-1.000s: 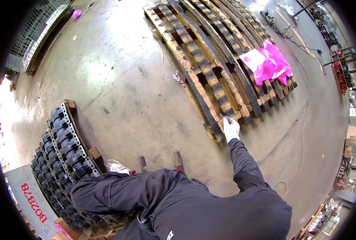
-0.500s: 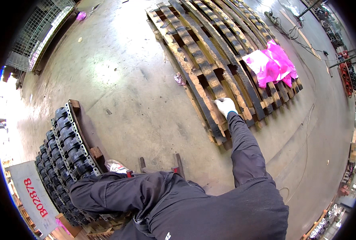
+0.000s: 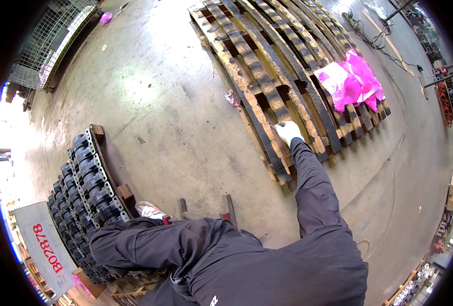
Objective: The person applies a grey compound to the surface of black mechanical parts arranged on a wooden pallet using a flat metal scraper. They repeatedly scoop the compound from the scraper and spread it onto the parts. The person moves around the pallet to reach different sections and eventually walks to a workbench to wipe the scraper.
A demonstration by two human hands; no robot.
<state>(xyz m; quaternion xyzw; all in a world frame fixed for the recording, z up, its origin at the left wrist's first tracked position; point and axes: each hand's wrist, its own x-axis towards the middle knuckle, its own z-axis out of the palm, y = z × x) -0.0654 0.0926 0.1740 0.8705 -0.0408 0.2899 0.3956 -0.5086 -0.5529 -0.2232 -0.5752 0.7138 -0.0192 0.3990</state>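
My right hand (image 3: 289,132), in a white glove with a blue cuff edge, reaches over the near left part of a worn wooden pallet (image 3: 267,104). Its fingers are drawn together above the slats; whatever they pinch is too small to make out, and I cannot tell whether they touch the wood. A crumpled pink plastic sheet (image 3: 351,81) lies across the pallet's right side. At the pallet's left edge is a small scrap of crinkled film (image 3: 231,98). My left hand is out of view.
Rows of black metal castings (image 3: 96,186) sit on a wooden pallet at left, beside a grey board (image 3: 43,250). Dark metal bars with red parts (image 3: 229,210) stand low near my shoe (image 3: 149,210). A wire cage (image 3: 48,46) stands far left; cables (image 3: 371,38) lie far right.
The view has shifted slightly, so the pallet appears a little farther right. My gloved hand has moved slightly left relative to the slats, with its fingers still drawn together.
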